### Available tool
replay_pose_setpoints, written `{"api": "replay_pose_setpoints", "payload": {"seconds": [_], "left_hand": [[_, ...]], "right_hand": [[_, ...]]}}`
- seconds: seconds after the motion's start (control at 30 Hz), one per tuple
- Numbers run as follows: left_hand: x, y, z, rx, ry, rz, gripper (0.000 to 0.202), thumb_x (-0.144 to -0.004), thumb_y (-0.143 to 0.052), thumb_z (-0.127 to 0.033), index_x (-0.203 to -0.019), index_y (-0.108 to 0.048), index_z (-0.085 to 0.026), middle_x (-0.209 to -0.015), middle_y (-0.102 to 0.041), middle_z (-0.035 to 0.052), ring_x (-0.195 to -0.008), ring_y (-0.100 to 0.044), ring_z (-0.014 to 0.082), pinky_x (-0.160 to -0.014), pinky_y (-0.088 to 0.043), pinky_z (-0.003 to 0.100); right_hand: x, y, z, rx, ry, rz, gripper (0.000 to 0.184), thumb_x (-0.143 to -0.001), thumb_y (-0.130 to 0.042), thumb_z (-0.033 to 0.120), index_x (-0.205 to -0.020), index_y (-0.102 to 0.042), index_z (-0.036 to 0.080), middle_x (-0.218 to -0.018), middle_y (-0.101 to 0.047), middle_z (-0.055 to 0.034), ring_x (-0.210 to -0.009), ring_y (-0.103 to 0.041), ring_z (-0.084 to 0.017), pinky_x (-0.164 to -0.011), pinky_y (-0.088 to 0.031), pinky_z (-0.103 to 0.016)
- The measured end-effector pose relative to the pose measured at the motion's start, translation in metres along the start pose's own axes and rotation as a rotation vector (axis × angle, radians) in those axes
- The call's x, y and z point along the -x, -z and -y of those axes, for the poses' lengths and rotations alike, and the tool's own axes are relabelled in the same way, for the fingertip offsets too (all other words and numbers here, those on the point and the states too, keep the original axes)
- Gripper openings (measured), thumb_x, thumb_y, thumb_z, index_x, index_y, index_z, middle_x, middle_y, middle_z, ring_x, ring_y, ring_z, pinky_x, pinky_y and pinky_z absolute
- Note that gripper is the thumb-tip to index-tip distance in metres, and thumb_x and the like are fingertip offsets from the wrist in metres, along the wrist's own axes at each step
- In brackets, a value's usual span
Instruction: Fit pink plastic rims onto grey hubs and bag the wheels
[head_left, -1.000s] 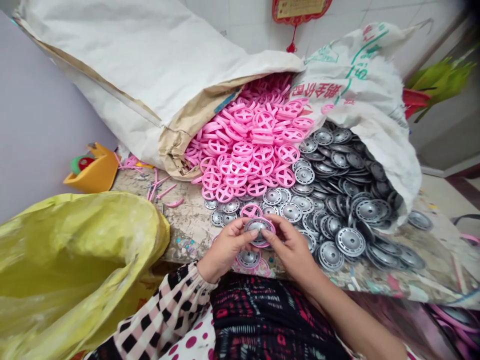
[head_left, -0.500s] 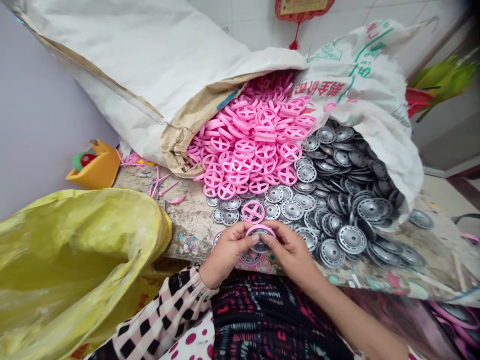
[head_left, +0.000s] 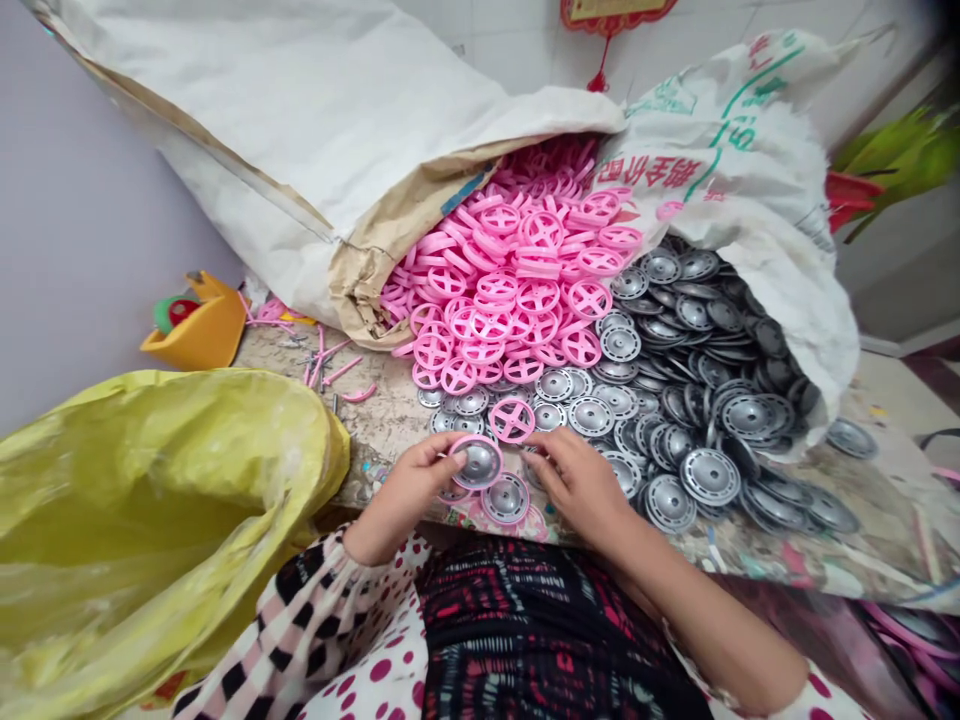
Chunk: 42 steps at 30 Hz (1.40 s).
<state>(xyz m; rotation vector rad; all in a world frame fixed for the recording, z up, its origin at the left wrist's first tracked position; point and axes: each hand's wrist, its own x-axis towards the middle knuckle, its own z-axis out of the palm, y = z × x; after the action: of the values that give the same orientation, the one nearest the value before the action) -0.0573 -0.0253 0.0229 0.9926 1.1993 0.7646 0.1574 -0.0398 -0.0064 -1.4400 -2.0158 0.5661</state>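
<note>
My left hand [head_left: 411, 490] pinches a toy wheel [head_left: 480, 462], a grey hubcap set inside a pink rim, between thumb and fingers. Opposite it, my right hand [head_left: 581, 482] has thumb and forefinger apart with nothing between them. Its fingertips are close beside a loose pink wheel rim [head_left: 513, 421] with a cross of spokes; whether they touch I cannot tell. Below lies another wheel [head_left: 505, 497], grey inside pink, on the table edge. One more is partly hidden under the wheel in my left hand.
Pink rims [head_left: 517, 290] spill from a large white sack [head_left: 300, 120]. Grey hubcaps [head_left: 675, 400] pour out of a second sack [head_left: 795, 270] at right. An open yellow bag [head_left: 172, 500] stands at left, near an orange plastic piece [head_left: 206, 325] and thin pink pieces on the worn table [head_left: 397, 400].
My hands have come apart. The wheel that both held together is now in my left hand alone, shifted left, and my right hand has let go of it.
</note>
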Motion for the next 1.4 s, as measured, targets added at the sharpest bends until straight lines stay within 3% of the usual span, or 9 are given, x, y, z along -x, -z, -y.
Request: {"api": "replay_pose_setpoints", "payload": {"seconds": [0.23, 0.4, 0.6, 0.77, 0.9, 1.0, 1.13, 1.23, 1.4], "left_hand": [[-0.002, 0.019, 0.013, -0.164, 0.029, -0.049, 0.037, -0.067, -0.071, -0.03, -0.1, -0.066, -0.014, -0.077, -0.067, 0.0027, -0.065, -0.056, 0.0128, -0.064, -0.042, 0.025], [-0.011, 0.016, 0.04, -0.277, -0.067, -0.12, 0.029, -0.069, -0.065, -0.027, -0.096, -0.066, -0.015, -0.078, -0.065, 0.0028, -0.072, -0.058, 0.0156, -0.07, -0.045, 0.029], [-0.01, 0.021, 0.044, -0.683, -0.224, -0.24, 0.025, -0.075, -0.061, -0.024, -0.099, -0.07, -0.021, -0.081, -0.056, 0.002, -0.073, -0.057, 0.0153, -0.072, -0.046, 0.031], [-0.005, 0.023, 0.044, -0.844, -0.26, -0.258, 0.031, -0.079, -0.06, -0.025, -0.109, -0.067, -0.024, -0.088, -0.055, 0.0027, -0.078, -0.057, 0.0166, -0.073, -0.046, 0.031], [0.0, 0.016, 0.036, -0.822, -0.302, -0.271, 0.028, -0.082, -0.058, -0.026, -0.109, -0.067, -0.022, -0.094, -0.057, 0.0048, -0.084, -0.057, 0.018, -0.076, -0.046, 0.032], [0.002, 0.004, 0.023, -0.563, -0.309, -0.236, 0.033, -0.081, -0.061, -0.031, -0.113, -0.065, -0.021, -0.104, -0.062, 0.006, -0.082, -0.057, 0.0159, -0.076, -0.047, 0.032], [0.001, -0.011, 0.009, 0.04, -0.057, -0.032, 0.047, -0.07, -0.074, -0.031, -0.113, -0.06, -0.018, -0.104, -0.066, 0.0065, -0.077, -0.059, 0.013, -0.065, -0.049, 0.025], [-0.001, -0.013, 0.005, 0.255, 0.08, -0.042, 0.034, -0.066, -0.077, -0.025, -0.094, -0.062, -0.013, -0.079, -0.065, 0.0028, -0.061, -0.058, 0.0099, -0.054, -0.049, 0.021], [0.0, 0.002, 0.003, 0.378, 0.131, -0.237, 0.021, -0.073, -0.067, -0.011, -0.091, -0.057, -0.013, -0.073, -0.065, 0.0023, -0.056, -0.06, 0.0103, -0.049, -0.051, 0.02]], "right_hand": [[-0.02, -0.016, -0.001, 0.637, 0.151, 0.034, 0.015, -0.089, -0.055, 0.026, -0.085, -0.068, 0.019, -0.082, -0.056, -0.0094, -0.078, -0.047, -0.022, -0.065, -0.031, -0.033], [-0.023, -0.024, -0.008, 0.67, 0.212, 0.006, 0.015, -0.089, -0.053, 0.016, -0.083, -0.067, 0.018, -0.08, -0.054, -0.009, -0.078, -0.043, -0.022, -0.065, -0.028, -0.033], [-0.012, -0.013, -0.009, 0.538, 0.268, -0.072, 0.022, -0.091, -0.045, 0.012, -0.092, -0.066, 0.016, -0.087, -0.057, -0.009, -0.081, -0.045, -0.021, -0.072, -0.034, -0.032], [0.0, -0.008, -0.002, 0.15, 0.205, -0.079, 0.023, -0.095, -0.04, 0.019, -0.093, -0.063, 0.016, -0.092, -0.057, -0.0103, -0.086, -0.05, -0.02, -0.076, -0.04, -0.032], [0.004, -0.006, 0.005, -0.447, -0.07, -0.051, 0.015, -0.091, -0.049, 0.03, -0.086, -0.059, 0.02, -0.087, -0.058, -0.0048, -0.083, -0.053, -0.018, -0.076, -0.042, -0.031], [0.003, -0.004, 0.012, -0.921, -0.382, 0.018, 0.024, -0.082, -0.062, 0.044, -0.078, -0.056, 0.021, -0.07, -0.054, 0.0016, -0.065, -0.049, -0.013, -0.063, -0.039, -0.027], [0.0, -0.003, 0.021, -1.259, -0.59, 0.173, 0.034, -0.071, -0.073, 0.048, -0.079, -0.056, 0.02, -0.064, -0.054, 0.004, -0.057, -0.046, -0.01, -0.058, -0.037, -0.024], [-0.005, -0.005, 0.019, -1.039, -0.489, 0.183, 0.028, -0.082, -0.06, 0.047, -0.087, -0.058, 0.02, -0.07, -0.057, 0.0011, -0.062, -0.05, -0.013, -0.062, -0.04, -0.027], [-0.019, -0.008, 0.005, 0.07, 0.088, 0.084, 0.019, -0.091, -0.048, 0.018, -0.099, -0.065, 0.019, -0.093, -0.062, -0.008, -0.087, -0.052, -0.02, -0.076, -0.037, -0.034]]}}
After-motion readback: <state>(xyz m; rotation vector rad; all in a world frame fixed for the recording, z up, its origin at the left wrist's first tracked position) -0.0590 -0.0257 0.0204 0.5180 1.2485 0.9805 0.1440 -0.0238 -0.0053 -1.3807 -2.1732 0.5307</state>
